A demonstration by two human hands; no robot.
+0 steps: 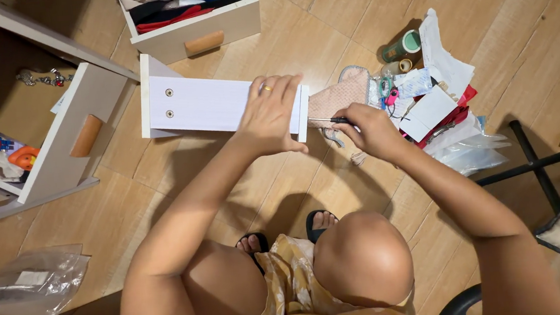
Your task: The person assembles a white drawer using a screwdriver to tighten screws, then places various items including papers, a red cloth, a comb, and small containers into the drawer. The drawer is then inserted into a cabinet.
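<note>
A white drawer box (211,105) stands upended on the wooden floor (322,25), its long axis running left to right, the front panel at the left end and the open back end at the right. The left hand (268,114) lies over the right end of the box, fingers spread and wrapped on its edge, clamping it steady. The right hand (373,129) is closed around the dark handle of a screwdriver (327,120), whose thin shaft lies level and points left, its tip at the box's right end. Just right of the hands lies a heap of pouches, paper and tape rolls (402,47). Far from the person sits another drawer (195,24) holding clothes.
</note>
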